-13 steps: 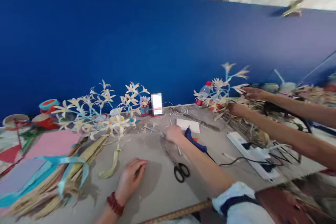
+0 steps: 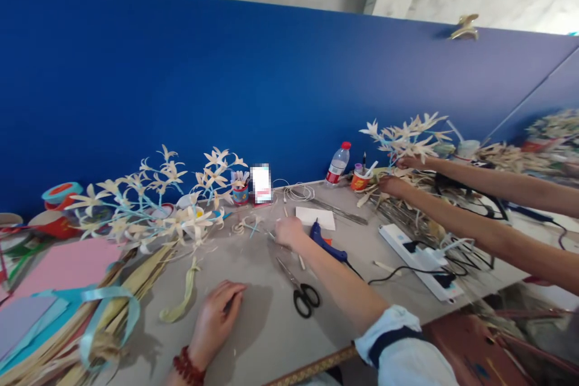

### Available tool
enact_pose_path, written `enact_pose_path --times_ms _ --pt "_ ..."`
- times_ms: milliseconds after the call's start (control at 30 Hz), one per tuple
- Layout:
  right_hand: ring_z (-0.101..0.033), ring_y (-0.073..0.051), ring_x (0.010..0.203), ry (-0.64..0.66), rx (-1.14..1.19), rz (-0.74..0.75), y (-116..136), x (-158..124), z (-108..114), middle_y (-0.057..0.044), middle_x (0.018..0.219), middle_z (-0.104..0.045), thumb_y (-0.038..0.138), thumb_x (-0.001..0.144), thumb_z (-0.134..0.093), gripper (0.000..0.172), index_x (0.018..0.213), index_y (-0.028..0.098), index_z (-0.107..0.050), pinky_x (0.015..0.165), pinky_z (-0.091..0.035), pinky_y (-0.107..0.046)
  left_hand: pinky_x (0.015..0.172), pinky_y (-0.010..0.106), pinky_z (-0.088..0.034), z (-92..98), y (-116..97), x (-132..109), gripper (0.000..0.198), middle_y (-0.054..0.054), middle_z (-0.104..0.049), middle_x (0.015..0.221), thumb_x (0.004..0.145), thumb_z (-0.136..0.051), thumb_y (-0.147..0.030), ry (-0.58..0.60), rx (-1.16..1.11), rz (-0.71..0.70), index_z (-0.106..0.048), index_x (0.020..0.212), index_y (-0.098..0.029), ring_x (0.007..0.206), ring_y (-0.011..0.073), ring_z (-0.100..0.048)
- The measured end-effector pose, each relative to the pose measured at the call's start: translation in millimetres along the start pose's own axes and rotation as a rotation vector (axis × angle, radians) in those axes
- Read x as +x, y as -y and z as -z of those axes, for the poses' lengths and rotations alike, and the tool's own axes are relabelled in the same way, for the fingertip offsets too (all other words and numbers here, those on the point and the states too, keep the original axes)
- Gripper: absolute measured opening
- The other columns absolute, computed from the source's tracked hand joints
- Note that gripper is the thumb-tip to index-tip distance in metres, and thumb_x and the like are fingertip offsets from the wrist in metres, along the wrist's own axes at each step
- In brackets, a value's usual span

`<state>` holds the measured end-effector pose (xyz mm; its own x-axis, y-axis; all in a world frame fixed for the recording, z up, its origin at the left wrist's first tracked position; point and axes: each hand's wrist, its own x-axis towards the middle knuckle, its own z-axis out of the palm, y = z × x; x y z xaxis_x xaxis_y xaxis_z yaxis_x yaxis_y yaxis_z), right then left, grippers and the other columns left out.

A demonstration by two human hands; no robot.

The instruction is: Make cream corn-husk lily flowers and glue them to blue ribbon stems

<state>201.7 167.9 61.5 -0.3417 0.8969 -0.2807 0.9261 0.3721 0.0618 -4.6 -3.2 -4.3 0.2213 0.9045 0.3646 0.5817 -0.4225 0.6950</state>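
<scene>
My left hand (image 2: pixel 218 318), a dark red bead bracelet (image 2: pixel 188 368) at its wrist, rests on the grey table with fingers curled together. A small dark patch shows between thumb and fingers; whether it is an object or shadow is unclear. My right hand (image 2: pixel 289 233) reaches forward, fingers closed low over the table. A thin tip pokes out at its left, too small to name. Just below it lie black-handled scissors (image 2: pixel 298 289). To its right are a white card (image 2: pixel 315 218) and a blue glue gun (image 2: pixel 326 243). A pale husk strip (image 2: pixel 183 298) curls left of my left hand.
White flower sprays (image 2: pixel 149 199) stand at left, above husk bundles (image 2: pixel 113 313) and a pink sheet (image 2: pixel 67 265). A phone (image 2: pixel 261 186) leans on the blue partition (image 2: pixel 226 84). At right are a bottle (image 2: pixel 338 164), a power strip (image 2: pixel 420 265) and another person's arms (image 2: pixel 452 217) holding a flower spray (image 2: pixel 407 139).
The view has turned slightly right. The other person's flower spray has moved right, away from the bottle, uncovering an orange cup. My hands stay almost where they were on the table.
</scene>
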Motion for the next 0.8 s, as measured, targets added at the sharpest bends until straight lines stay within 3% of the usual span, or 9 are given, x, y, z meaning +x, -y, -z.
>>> enact_pose_path --times_ms 167,333,433,533,633,800 --pt "-0.062 -0.022 0.100 0.009 0.126 -0.012 -12.7 -3.1 -2.2 -0.009 0.120 -0.059 0.030 0.094 -0.057 0.029 0.119 0.017 -0.056 0.084 -0.053 -0.042 0.074 0.030 -0.050 -1.8 0.7 0.6 0.018 0.006 -0.067 0.086 0.091 -0.050 -0.018 0.025 -0.016 0.002 -0.065 0.100 -0.021 0.082 0.0190 -0.063" --pt "-0.062 -0.021 0.099 -0.075 0.297 -0.034 -18.6 -2.8 -10.5 -0.008 0.119 -0.060 0.031 0.094 -0.056 0.027 0.117 0.017 -0.058 0.084 -0.053 -0.042 0.075 0.030 -0.050 -2.2 -0.7 2.3 0.018 0.006 -0.067 0.085 0.092 -0.049 -0.019 0.029 -0.016 0.009 -0.065 0.100 -0.021 0.082 0.0189 -0.063" --pt "-0.062 -0.020 0.095 -0.137 0.435 -0.035 -20.4 -3.0 -14.4 -0.007 0.108 -0.064 0.031 0.092 -0.058 0.022 0.107 0.015 -0.062 0.083 -0.051 -0.040 0.075 0.030 -0.049 -2.0 -2.1 1.7 0.017 0.006 -0.067 0.085 0.092 -0.049 -0.019 0.026 -0.021 0.020 -0.065 0.099 -0.021 0.081 0.0190 -0.063" --pt "-0.062 -0.021 0.090 -0.194 0.613 -0.015 -25.6 -4.7 -15.1 -0.005 0.091 -0.068 0.020 0.082 -0.064 0.009 0.091 0.017 -0.065 0.079 -0.047 -0.034 0.076 0.031 -0.049 -2.0 -2.8 0.7 0.017 0.006 -0.067 0.085 0.092 -0.049 -0.020 0.016 -0.034 0.029 -0.065 0.098 -0.021 0.082 0.0191 -0.062" --pt "-0.063 -0.019 0.086 -0.228 0.837 0.031 -30.6 -9.9 -14.8 -0.003 0.082 -0.069 0.011 0.074 -0.063 0.020 0.093 0.020 -0.064 0.076 -0.045 -0.029 0.075 0.030 -0.049 0.3 -4.1 1.7 0.017 0.005 -0.067 0.083 0.091 -0.050 -0.022 0.009 -0.067 0.070 -0.065 0.098 -0.021 0.081 0.0189 -0.063" --pt "-0.062 -0.015 0.065 -0.167 1.258 0.130 -7.5 -37.8 -18.9 -0.003 0.076 -0.069 0.023 0.078 -0.055 0.009 0.087 0.019 -0.056 0.061 -0.048 -0.026 0.077 0.030 -0.049 10.7 -19.5 10.0 0.018 0.007 -0.068 0.096 0.089 -0.054 -0.029 -0.047 -0.217 0.236 -0.065 0.102 -0.022 0.083 0.0192 -0.063"
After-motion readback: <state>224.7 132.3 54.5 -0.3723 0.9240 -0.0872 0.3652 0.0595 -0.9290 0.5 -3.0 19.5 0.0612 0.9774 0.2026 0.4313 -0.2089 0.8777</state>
